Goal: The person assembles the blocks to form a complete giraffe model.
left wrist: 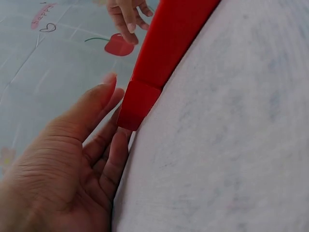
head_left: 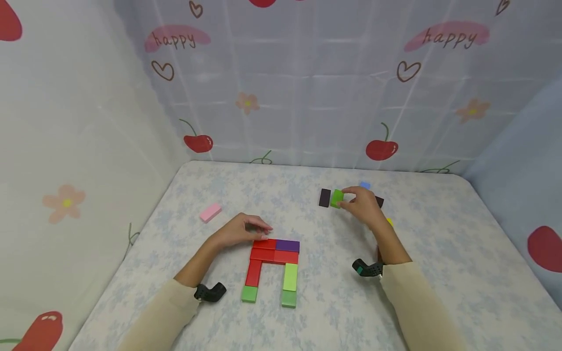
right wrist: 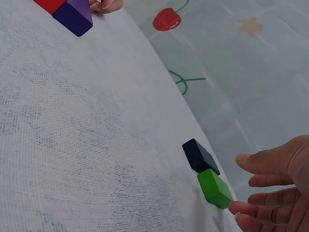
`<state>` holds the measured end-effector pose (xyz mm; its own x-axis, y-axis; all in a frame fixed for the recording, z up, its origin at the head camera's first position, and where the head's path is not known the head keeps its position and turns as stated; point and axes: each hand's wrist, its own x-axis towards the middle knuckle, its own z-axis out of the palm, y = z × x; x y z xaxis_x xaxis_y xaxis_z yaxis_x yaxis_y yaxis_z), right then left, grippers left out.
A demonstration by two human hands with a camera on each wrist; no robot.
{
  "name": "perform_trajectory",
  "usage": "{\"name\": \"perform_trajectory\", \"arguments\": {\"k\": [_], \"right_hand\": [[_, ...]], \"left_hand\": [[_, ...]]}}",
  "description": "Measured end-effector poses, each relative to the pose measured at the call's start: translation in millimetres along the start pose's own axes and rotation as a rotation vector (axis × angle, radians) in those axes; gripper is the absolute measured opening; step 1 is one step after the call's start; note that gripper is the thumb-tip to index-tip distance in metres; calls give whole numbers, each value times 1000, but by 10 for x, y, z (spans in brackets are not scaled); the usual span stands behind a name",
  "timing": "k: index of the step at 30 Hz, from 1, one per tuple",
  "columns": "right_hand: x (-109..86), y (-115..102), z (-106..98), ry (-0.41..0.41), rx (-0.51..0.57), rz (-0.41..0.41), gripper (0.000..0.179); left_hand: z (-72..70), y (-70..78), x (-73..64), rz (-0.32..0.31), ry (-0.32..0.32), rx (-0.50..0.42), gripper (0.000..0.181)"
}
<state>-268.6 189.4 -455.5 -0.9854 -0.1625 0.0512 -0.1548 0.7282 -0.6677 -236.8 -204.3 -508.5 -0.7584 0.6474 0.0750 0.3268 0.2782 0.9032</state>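
Observation:
A flat figure of blocks lies on the table. Its top row is a red block point(head_left: 265, 244) and a purple block point(head_left: 288, 246), above two more red blocks point(head_left: 262, 255). Two legs, one of a red block point(head_left: 253, 273) and one of a lime block point(head_left: 290, 277), end in green blocks point(head_left: 289, 299). My left hand point(head_left: 239, 230) lies at the figure's upper left corner, fingers loosely bent beside the red end. My right hand point(head_left: 362, 204) reaches over a bright green block point(head_left: 336, 199); in the right wrist view its fingertips point(right wrist: 235, 208) are right at the block's edge, thumb apart.
A black block point(head_left: 325, 198) lies just left of the bright green one. Blue point(head_left: 365, 185), dark point(head_left: 379, 201) and yellow point(head_left: 390, 222) blocks show partly around the right hand. A pink block point(head_left: 210, 213) lies at left. Printed curtains stand behind the table.

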Motion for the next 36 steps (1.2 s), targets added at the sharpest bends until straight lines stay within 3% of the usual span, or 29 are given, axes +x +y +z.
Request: {"name": "perform_trajectory", "arguments": {"k": [13, 26, 31, 36], "right_hand": [[101, 165, 118, -38, 15, 58, 70], [167, 169, 235, -2, -17, -18, 57], [150, 168, 221, 1, -49, -36, 56], [123, 132, 160, -11, -16, -31, 58]], "left_hand": [[14, -66, 14, 46, -17, 23, 20], [-25, -73, -20, 47, -23, 15, 22], [-17, -70, -5, 53, -28, 19, 22], [-14, -62, -9, 57, -17, 18, 22]]}}
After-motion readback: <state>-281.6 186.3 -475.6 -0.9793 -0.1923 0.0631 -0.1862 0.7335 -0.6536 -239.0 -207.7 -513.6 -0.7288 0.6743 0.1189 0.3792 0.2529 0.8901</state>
